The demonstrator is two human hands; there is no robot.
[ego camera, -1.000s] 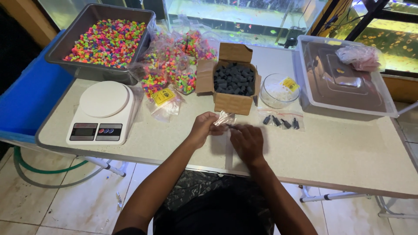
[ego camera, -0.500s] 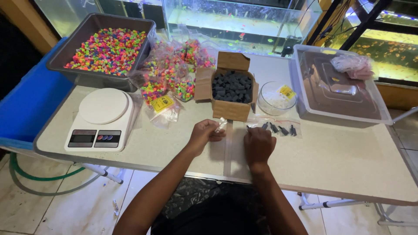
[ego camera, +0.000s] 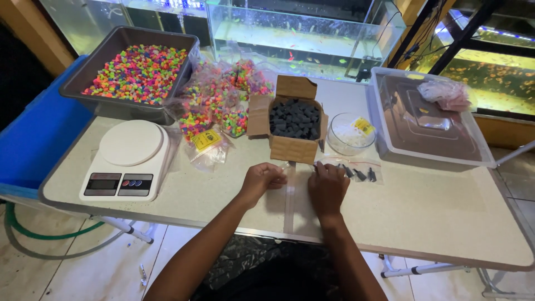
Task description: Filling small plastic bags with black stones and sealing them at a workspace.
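My left hand [ego camera: 262, 179] is curled just in front of an open cardboard box [ego camera: 290, 147] full of small black cylinders [ego camera: 294, 118]. It pinches a small clear plastic bag [ego camera: 285, 165]. My right hand [ego camera: 327, 187] rests on the table beside it, knuckles up. Its fingertips reach a short row of loose black pieces [ego camera: 359, 174] lying on clear plastic. I cannot see whether those fingers grip anything. The two hands are a little apart.
A white kitchen scale [ego camera: 129, 159] stands at the left, behind it a grey tub [ego camera: 78, 83] of coloured gravel and several gravel bags [ego camera: 223, 108]. A clear bowl [ego camera: 350, 134] and a lidded clear bin [ego camera: 429, 125] stand at the right. Fish tanks [ego camera: 301, 33] line the back.
My hands were together on the small clear bag. They have separated: the right hand went right to the black pieces, and the left stays with the bag.
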